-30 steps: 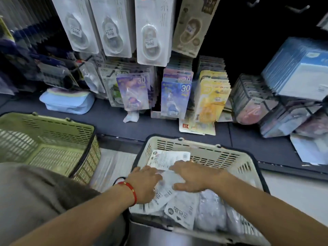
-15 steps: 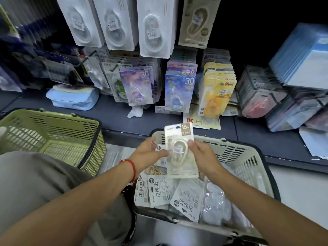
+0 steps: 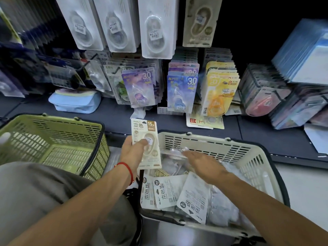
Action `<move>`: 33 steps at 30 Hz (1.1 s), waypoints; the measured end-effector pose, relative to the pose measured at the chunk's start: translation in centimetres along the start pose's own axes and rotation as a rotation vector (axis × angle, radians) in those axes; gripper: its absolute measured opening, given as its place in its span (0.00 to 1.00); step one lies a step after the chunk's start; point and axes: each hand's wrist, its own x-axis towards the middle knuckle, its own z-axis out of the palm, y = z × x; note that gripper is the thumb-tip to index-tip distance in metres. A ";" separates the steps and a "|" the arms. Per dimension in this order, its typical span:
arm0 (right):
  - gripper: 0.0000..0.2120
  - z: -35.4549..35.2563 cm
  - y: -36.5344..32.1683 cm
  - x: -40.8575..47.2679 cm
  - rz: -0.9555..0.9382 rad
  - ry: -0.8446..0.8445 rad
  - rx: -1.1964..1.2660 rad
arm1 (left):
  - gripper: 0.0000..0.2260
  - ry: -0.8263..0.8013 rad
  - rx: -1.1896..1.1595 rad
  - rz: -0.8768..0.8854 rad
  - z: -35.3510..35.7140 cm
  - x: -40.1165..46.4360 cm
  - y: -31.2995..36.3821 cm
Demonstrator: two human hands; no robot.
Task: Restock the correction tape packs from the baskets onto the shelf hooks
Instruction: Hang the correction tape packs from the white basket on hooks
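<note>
The left hand [image 3: 132, 148] pinches one beige pack [image 3: 145, 142] upright at centre frame, thumb on its face and fingers behind, just above the near left corner of the white basket [image 3: 255, 157]. The right hand [image 3: 204, 164] reaches flat over that basket with its fingers straight, fingertips touching a clear-wrapped bundle [image 3: 174, 151]; I can't tell if it has any real hold on it. More packs [image 3: 170, 190] lie loose in the basket's lower left, some face down. The green basket [image 3: 53, 139] at left looks bare inside as far as I can see.

The matching beige row [image 3: 198, 22] hangs at the top of the frame, right of the white packs [image 3: 154, 27]. I'd say the risks are these: the pack is held only by its lower half, so it could swivel in the pinch while being lifted and miss the hook; the hook itself is out of sight behind the hanging stock, so threading the hole would be done partly by feel; and the slippery wrap under the right hand could slide and tip packs over the rim.
</note>
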 end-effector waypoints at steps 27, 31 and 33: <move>0.08 -1.9 -1.9 -8.1 0.176 -0.233 0.641 | 0.22 -0.222 0.104 0.016 1.3 -1.2 -2.4; 0.18 -8.6 1.4 -7.4 0.228 0.050 0.719 | 0.23 -0.273 0.213 0.136 1.6 -1.5 -2.0; 0.18 -11.5 2.3 -6.9 0.201 0.127 0.792 | 0.23 -0.350 0.190 0.132 2.1 -2.1 -1.5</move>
